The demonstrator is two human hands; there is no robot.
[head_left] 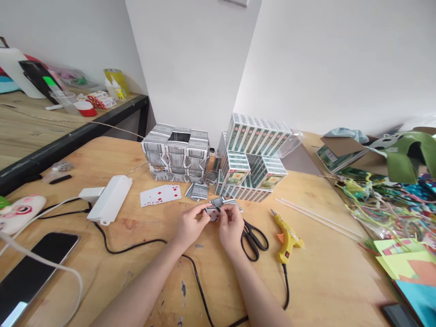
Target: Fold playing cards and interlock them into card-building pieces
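A black phone point(30, 281) lies on the wooden table point(327, 272), close to the person. A yellow glue gun point(289, 238) and black scissors point(251, 240) lie to the right. The left hand point(188, 225) and right hand point(231, 227) both pinch a bent playing card point(214, 215) mid-table, beside the scissors. Just past it are some folded cards point(199, 191) and flat cards point(158, 195) with red diamonds. Farther back, a box made of cards point(177, 159) stands beside stacked card packs point(257, 136).

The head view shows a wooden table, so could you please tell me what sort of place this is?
Probably a craft workspace, judging by the yellow glue gun, the black scissors and the boxy structure of playing cards on the table.
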